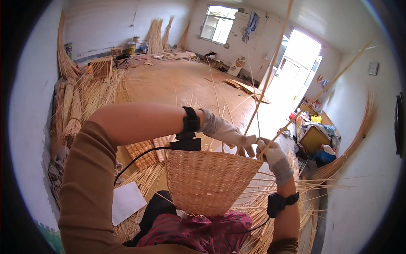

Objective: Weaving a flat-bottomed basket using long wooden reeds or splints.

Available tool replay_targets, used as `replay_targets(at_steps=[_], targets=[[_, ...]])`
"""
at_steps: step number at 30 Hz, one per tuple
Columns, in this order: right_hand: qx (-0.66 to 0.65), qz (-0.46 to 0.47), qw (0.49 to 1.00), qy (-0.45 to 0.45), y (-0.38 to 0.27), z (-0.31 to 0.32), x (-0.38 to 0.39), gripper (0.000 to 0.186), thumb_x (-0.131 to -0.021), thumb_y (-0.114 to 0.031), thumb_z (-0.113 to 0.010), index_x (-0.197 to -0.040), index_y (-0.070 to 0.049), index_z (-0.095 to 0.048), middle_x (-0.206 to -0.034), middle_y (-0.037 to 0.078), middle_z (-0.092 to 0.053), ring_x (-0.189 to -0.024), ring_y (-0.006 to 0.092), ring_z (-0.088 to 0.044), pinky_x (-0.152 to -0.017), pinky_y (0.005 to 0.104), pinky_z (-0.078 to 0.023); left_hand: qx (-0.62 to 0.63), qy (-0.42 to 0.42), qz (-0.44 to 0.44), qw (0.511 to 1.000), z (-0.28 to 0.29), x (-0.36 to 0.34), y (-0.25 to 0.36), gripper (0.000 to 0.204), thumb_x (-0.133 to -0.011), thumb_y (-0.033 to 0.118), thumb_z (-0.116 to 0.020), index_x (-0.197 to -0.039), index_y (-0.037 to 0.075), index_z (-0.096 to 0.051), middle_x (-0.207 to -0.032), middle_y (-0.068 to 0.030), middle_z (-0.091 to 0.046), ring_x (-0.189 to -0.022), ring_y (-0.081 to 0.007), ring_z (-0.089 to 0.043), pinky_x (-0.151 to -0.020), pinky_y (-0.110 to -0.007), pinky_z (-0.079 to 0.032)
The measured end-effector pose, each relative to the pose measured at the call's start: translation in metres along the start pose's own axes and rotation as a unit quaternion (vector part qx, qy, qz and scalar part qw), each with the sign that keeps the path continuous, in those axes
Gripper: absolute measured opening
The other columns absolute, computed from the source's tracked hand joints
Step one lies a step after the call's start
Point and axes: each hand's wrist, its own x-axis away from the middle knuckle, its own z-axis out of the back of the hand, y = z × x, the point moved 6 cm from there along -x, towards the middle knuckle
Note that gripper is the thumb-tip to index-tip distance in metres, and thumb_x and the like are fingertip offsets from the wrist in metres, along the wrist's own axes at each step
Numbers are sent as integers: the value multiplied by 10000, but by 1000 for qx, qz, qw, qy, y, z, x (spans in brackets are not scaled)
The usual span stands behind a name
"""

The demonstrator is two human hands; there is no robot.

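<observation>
A tan woven wicker basket (211, 180) rests on my lap, over red checked cloth (192, 233). Across its far side reaches my left hand (230, 133) in a pale knit glove, its bent fingers closed around something at the right corner of the rim. My right hand (274, 158), gloved too, is closed on a cane (314, 100) at that same corner, the thumb and fingertips pressed together. Another long cane (264, 89) rises from between the two hands. Loose strands stick out from the basket's right side. The gloves hide the exact weave at the corner.
Cane bundles (72, 114) stand and lie along the left wall. More loose canes (262, 228) spread over the floor at my right. Behind the basket lie other woven panels (144, 154); a white sheet (127, 203) lies at left. Clothes and bags (317, 131) crowd the right wall.
</observation>
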Motion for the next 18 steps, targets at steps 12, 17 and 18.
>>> replay_targets(at_steps=[12, 17, 18], targets=[[-7, 3, 1000, -1, 6, 4, -1, 325, -1044, -273, -612, -1202, 0, -690, -792, -7, -613, -709, 97, -578, -646, 263, -493, 39, -29, -3, 999, -2, -3, 1, 935, -948, 839, -153, -1517, 190, -511, -1429, -112, -611, -1260, -277, -593, -1157, -403, -425], [-17, 7, 1000, 0, 15, 6, -8, 329, -1041, -278, -618, -1197, 1, -697, -773, -4, -617, -660, 93, -568, -594, 245, -463, 82, -2, -11, 997, -5, -11, -14, 877, -973, 803, -223, -1496, 160, -510, -1345, -163, -640, -1220, -280, -610, -1079, -387, -492], [-17, 10, 1000, -1, 16, 7, -8, 331, -1040, -280, -620, -1195, 2, -699, -772, -3, -619, -651, 91, -565, -585, 242, -456, 90, 1, 0, 996, -6, -11, -15, 854, -982, 790, -242, -1487, 155, -510, -1327, -169, -646, -1208, -281, -615, -1065, -385, -501]])
